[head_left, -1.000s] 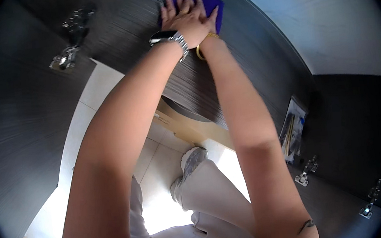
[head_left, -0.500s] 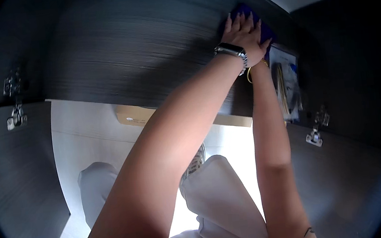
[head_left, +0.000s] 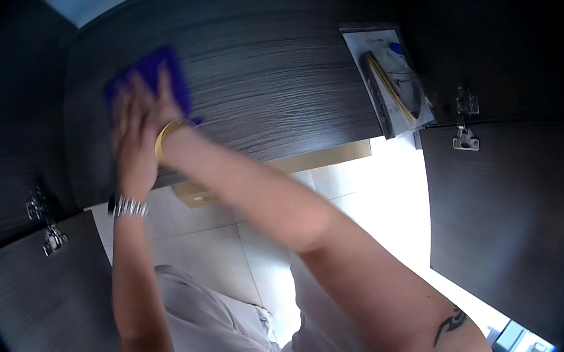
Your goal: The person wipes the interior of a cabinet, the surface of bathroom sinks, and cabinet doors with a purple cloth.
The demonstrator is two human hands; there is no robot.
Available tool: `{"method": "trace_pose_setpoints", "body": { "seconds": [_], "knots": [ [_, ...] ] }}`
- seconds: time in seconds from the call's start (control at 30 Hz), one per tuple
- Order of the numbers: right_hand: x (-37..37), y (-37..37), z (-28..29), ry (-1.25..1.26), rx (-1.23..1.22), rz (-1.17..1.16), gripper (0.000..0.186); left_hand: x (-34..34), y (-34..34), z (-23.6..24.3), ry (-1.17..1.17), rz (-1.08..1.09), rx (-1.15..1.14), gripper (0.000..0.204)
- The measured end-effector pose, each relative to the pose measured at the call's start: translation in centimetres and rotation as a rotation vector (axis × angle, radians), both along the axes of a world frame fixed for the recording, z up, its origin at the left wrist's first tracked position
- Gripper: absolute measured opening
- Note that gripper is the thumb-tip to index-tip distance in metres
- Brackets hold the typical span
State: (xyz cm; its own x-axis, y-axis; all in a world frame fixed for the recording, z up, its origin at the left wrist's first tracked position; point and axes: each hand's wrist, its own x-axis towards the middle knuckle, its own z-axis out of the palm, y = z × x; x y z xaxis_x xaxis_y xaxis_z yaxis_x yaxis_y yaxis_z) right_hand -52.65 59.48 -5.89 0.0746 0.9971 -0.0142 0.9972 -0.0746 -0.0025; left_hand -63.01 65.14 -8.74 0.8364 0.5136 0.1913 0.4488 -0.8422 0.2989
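A purple cloth (head_left: 170, 60) lies flat at the left end of a dark wood-grain cabinet shelf (head_left: 263, 74). My left hand (head_left: 132, 155), wearing a watch with a metal band, rests on the cloth's near left part. Close against it, partly overlapping, my right hand (head_left: 162, 110) with a gold bangle presses on the cloth too. The fingers of both hands are stretched out flat, slightly smeared by motion; neither is wrapped round the cloth. Which fingertips belong to which hand is hard to separate.
At the shelf's right end lies a clear plastic packet (head_left: 400, 82) with papers and slim sticks. Open cabinet doors with metal hinges (head_left: 465, 138) stand at both sides. A cardboard box (head_left: 197, 196) sits on the floor below the shelf, beyond my legs.
Both hands have moved with the purple cloth from the shelf's right end to its left end. The view has shifted, and the plastic packet is now uncovered.
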Motion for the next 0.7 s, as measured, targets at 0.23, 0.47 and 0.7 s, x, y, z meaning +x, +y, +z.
{"method": "trace_pose_setpoints", "body": {
  "seconds": [0.23, 0.47, 0.7],
  "knots": [
    [-5.8, 1.2, -2.6, -0.019, -0.021, 0.301, 0.072, -6.2, -3.9, 0.3, -0.011, 0.330, -0.087, 0.065],
    [0.0, -7.8, -2.0, 0.119, 0.085, 0.018, 0.067, 0.9, -11.1, 2.0, 0.103, 0.175, -0.054, 0.072],
    [7.5, -18.4, -1.8, -0.046, 0.072, -0.379, 0.066, 10.3, -19.9, 2.7, -0.032, -0.174, -0.132, 0.074]
  ]
}}
